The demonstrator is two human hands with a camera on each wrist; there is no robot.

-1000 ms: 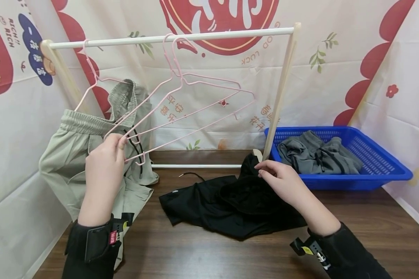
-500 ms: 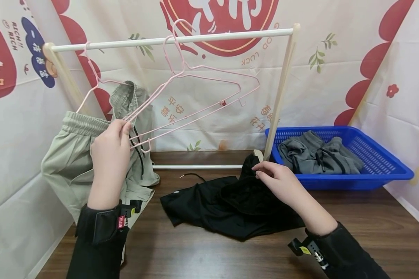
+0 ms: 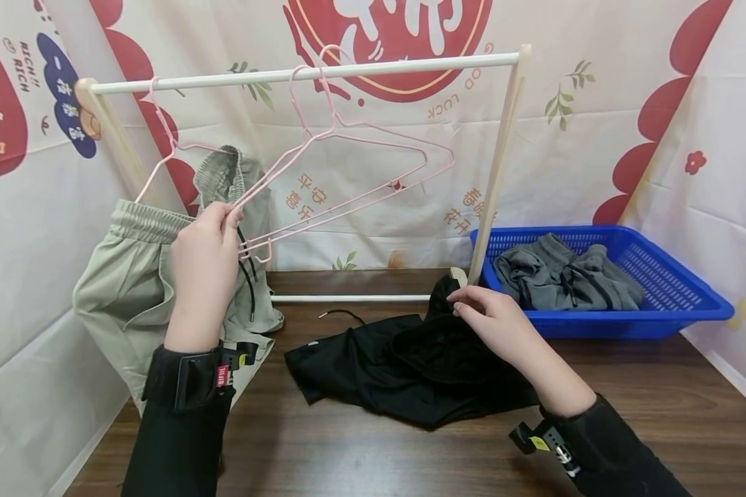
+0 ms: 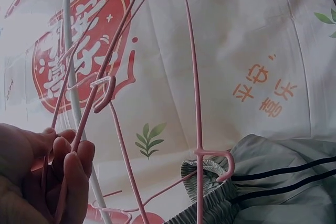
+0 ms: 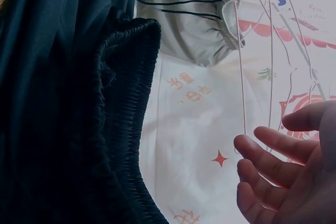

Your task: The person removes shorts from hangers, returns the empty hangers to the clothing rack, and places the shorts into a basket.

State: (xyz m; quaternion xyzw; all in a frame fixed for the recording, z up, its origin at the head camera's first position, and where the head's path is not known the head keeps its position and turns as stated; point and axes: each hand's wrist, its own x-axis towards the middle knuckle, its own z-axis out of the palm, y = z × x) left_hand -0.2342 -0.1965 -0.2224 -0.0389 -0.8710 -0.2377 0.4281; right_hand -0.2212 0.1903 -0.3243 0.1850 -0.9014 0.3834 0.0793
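My left hand (image 3: 205,255) grips the left end of a pink clothes hanger (image 3: 333,119), whose hook arches over the rack's white rail. A second pink hanger (image 3: 300,110) hangs close beside it, its left arm running to the same fingers. In the right wrist view my right hand (image 5: 283,171) has loosely spread fingers and holds nothing. In the head view that hand (image 3: 494,317) hovers over black shorts (image 3: 373,366) heaped on the table; their elastic waistband (image 5: 126,103) gapes beside it. Light green shorts (image 3: 130,283) hang at left on another pink hanger (image 3: 161,124).
The clothes rack (image 3: 410,66) spans the back, with a wooden post (image 3: 500,166) at right and a low bar (image 3: 348,298). Behind that post stands a blue basket (image 3: 684,304) containing a grey garment (image 3: 566,273). Printed cloth surrounds the table (image 3: 323,455).
My left hand has risen and shifted slightly right. The front hanger's hook has lifted off the rail, moved right and come down somewhat. The right hand has barely moved.
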